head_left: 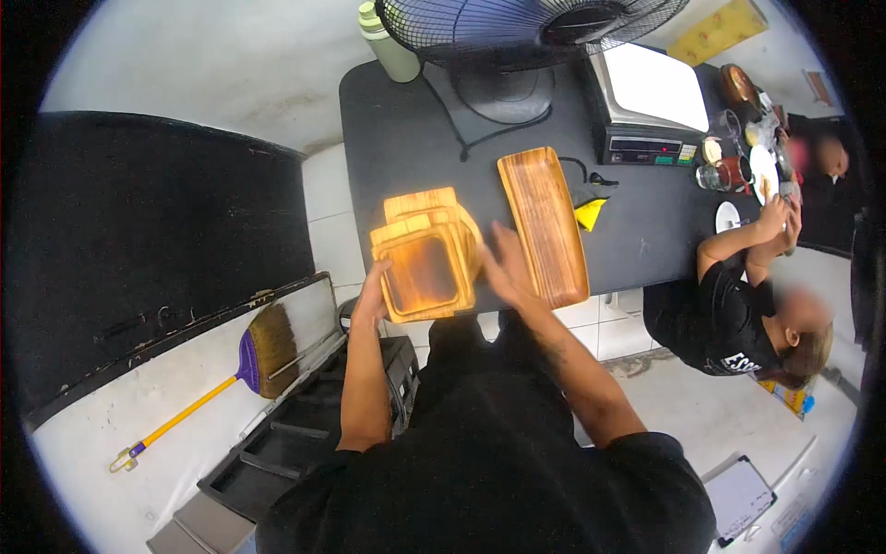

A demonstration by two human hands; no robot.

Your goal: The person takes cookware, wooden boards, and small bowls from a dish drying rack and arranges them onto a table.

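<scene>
Black tabletop [637, 245] against a pale wall; black-framed fan [503, 92] and green bottle [392, 54] along the far side, digital scale [651, 92] farther right. Co-worker [720, 314] in a black top at the right end, hands raised near a white plate [764, 171]. Broom [268, 351] to the left.

Stack of square wooden trays [425, 268]: honey-coloured, rounded corners, raised rims, top one darker brown in the middle. Layers unevenly set, rear ones jutting out. Stack is at the near edge of the table, in front of the person. Long wooden tray [544, 226], striped grain, lies to its right.

Left forearm reaches straight forward; left hand [372, 294] against the stack's left side, fingers partly hidden, closure cannot be told. Right forearm angles inward; right hand [506, 268] blurred, fingers spread. Stack sits between the hands, just left of the right fingers; contact there unclear.
</scene>
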